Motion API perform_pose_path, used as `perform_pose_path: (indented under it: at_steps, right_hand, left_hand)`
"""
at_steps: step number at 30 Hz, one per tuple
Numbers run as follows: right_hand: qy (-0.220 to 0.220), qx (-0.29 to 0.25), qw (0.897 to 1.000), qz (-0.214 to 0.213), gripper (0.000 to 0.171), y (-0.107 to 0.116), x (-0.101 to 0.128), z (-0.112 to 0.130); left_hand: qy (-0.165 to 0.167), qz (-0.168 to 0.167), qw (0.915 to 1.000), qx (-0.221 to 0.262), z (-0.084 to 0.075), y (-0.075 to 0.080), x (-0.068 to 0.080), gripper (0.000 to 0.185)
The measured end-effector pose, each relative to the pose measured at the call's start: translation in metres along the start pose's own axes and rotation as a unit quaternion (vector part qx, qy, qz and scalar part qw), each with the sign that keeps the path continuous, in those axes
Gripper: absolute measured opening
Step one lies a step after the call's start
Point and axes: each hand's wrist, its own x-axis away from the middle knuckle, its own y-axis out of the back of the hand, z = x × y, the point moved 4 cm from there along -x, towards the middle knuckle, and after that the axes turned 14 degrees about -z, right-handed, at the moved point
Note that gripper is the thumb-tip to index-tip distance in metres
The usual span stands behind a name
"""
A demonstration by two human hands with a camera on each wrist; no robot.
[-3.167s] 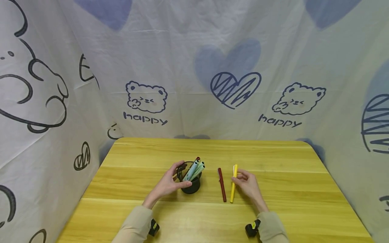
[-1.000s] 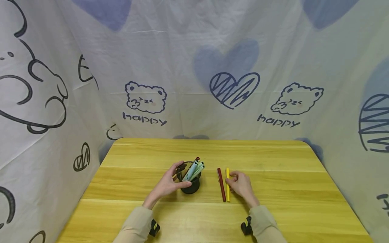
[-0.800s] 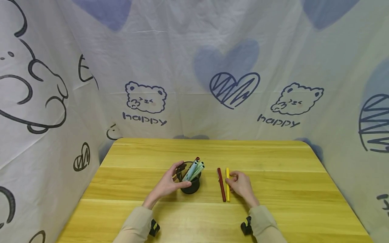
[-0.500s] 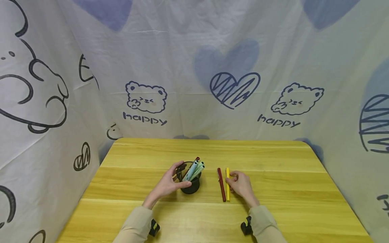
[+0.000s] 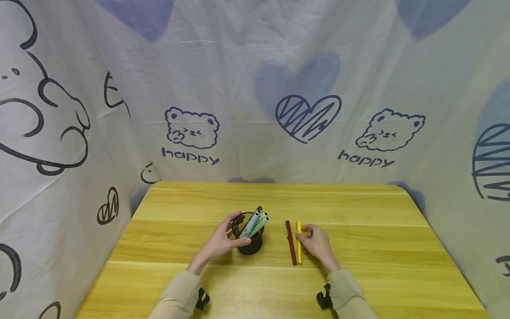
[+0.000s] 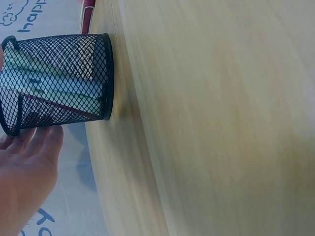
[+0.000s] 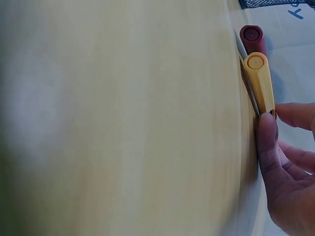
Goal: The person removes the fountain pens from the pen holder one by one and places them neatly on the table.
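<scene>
A black mesh pen holder (image 5: pixel 249 248) stands upright on the table, with several pale blue and green pens (image 5: pixel 251 225) and a dark red-tipped one leaning in it. Around its sides my left hand (image 5: pixel 218 239) holds it between thumb and fingers; the left wrist view shows the fingers (image 6: pixel 51 142) against the mesh. Thumb and fingers of my right hand (image 5: pixel 316 243) pinch a yellow pen (image 5: pixel 299 254), which lies on the table. Just left of that pen, almost parallel, lies a dark red pen (image 5: pixel 291 247). In the right wrist view, the yellow pen (image 7: pixel 260 83) partly covers the red one.
The light wooden table (image 5: pixel 179 204) has rounded far corners. A pale printed cloth (image 5: pixel 247 164) with hearts and bears hangs behind it and along both sides. Black wrist devices (image 5: pixel 202 299) sit by both cuffs.
Since the oldest frame, my right hand has moved left with the yellow pen, setting it closer beside the red pen. Over the last second nothing has visibly moved; the left hand stays on the pen holder.
</scene>
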Motion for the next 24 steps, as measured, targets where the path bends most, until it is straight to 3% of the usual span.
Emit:
perform_pose_path:
  at_steps: [13,24]
  right_hand:
    - [0.002,-0.013,1.0,0.002,0.034,0.0021,0.0012,0.0001]
    - [0.024,-0.059,0.998,-0.008,0.03,0.0083,0.0028,0.0061]
  left_hand:
    - [0.007,-0.001,1.0,-0.005,-0.0031,0.0004,0.0016,0.092]
    - [0.005,-0.005,1.0,-0.001,-0.0021,0.0006,0.002,0.09]
